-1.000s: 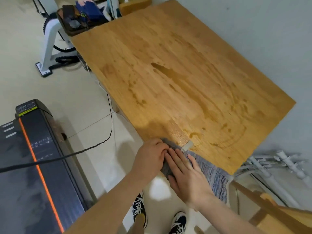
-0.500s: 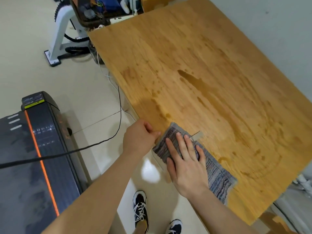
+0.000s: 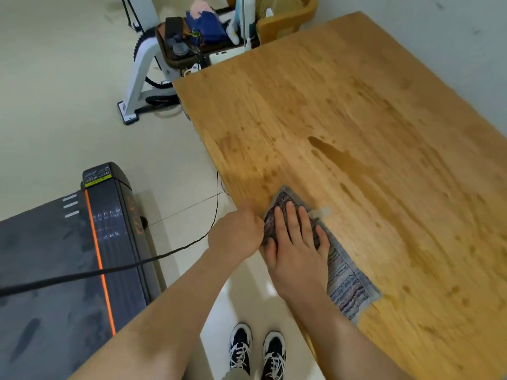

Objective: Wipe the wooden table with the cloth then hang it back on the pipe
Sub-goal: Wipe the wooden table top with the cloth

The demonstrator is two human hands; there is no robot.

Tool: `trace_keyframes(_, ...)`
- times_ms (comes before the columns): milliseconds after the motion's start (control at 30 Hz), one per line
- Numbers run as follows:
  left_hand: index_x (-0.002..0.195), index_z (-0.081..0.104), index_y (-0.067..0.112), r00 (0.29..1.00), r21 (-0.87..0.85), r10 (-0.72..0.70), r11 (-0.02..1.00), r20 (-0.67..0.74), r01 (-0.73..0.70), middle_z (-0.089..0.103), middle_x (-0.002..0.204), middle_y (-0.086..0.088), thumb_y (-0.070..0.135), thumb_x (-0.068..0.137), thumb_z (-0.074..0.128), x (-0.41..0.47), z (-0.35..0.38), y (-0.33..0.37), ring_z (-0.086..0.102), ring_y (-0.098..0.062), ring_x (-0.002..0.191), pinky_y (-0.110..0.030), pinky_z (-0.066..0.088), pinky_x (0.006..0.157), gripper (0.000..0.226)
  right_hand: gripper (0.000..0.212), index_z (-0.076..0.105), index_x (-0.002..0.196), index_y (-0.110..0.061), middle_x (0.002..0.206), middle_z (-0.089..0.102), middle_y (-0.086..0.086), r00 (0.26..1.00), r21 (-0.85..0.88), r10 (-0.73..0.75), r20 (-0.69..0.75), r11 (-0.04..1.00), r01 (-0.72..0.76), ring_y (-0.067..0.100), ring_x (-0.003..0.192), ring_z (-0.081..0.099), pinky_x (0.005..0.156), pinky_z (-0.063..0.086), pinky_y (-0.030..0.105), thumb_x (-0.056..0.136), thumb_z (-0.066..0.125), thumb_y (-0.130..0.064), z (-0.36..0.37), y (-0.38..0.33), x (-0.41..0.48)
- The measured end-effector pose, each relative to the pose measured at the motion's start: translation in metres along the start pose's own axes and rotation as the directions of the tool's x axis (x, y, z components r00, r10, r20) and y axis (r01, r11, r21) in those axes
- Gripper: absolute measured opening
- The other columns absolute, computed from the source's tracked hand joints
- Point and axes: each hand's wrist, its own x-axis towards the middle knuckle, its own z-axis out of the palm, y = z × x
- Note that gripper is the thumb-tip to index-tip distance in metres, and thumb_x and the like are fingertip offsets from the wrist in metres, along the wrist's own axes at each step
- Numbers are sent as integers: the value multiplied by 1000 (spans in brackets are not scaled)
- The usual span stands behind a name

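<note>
A striped grey-blue cloth lies flat along the near left edge of the wooden table. My right hand presses flat on the cloth's far half, fingers spread. My left hand is curled at the table's edge, pinching the cloth's left border. Wet streaks and dark damp patches cross the tabletop. A small pale label sticks out from the cloth beside my fingers. No pipe is in view.
A treadmill stands on the floor at the left, with a black cable running across it. A white exercise machine and a cluttered tray sit beyond the table's far corner. A wall runs along the table's right side.
Both hands have slid the cloth from the table's near corner along the left edge toward the far end. The left hand stays at the cloth's border.
</note>
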Motion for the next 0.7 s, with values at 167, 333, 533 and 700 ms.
trace_keyframes(167,103,37,14,997,117,9,993,-72,-1,53,71,-1,28,94,35,16,-16,-9,52,-25,66,-31,37,57,17,57,29,151,-23,159,20,-2,1000,-23,-7,-21,1000,6,14,147,14,113,6,42,99,26,-44,2,-4,9)
trace_keyframes(333,92,36,14,997,80,1,997,-79,5,50,70,1,29,94,39,59,-48,-25,48,-19,62,-30,31,51,16,58,6,154,-26,161,-3,-5,998,3,-26,52,1000,26,12,147,-10,113,-6,42,101,12,-47,-2,-33,59)
trace_keyframes(533,92,41,15,982,67,133,990,-136,-124,51,65,2,32,99,32,116,-76,-50,46,-17,55,-32,33,51,21,56,12,154,-27,162,5,-5,999,-6,12,40,1000,-12,16,149,-4,114,-1,43,101,16,-47,-4,-78,119)
trace_keyframes(700,93,42,20,962,3,214,976,-167,-217,50,68,6,40,99,31,157,-111,-72,49,-17,62,-31,36,56,23,59,16,154,-24,161,4,-4,998,-1,-33,52,999,33,16,148,-4,113,0,45,99,14,-44,-1,-127,185)
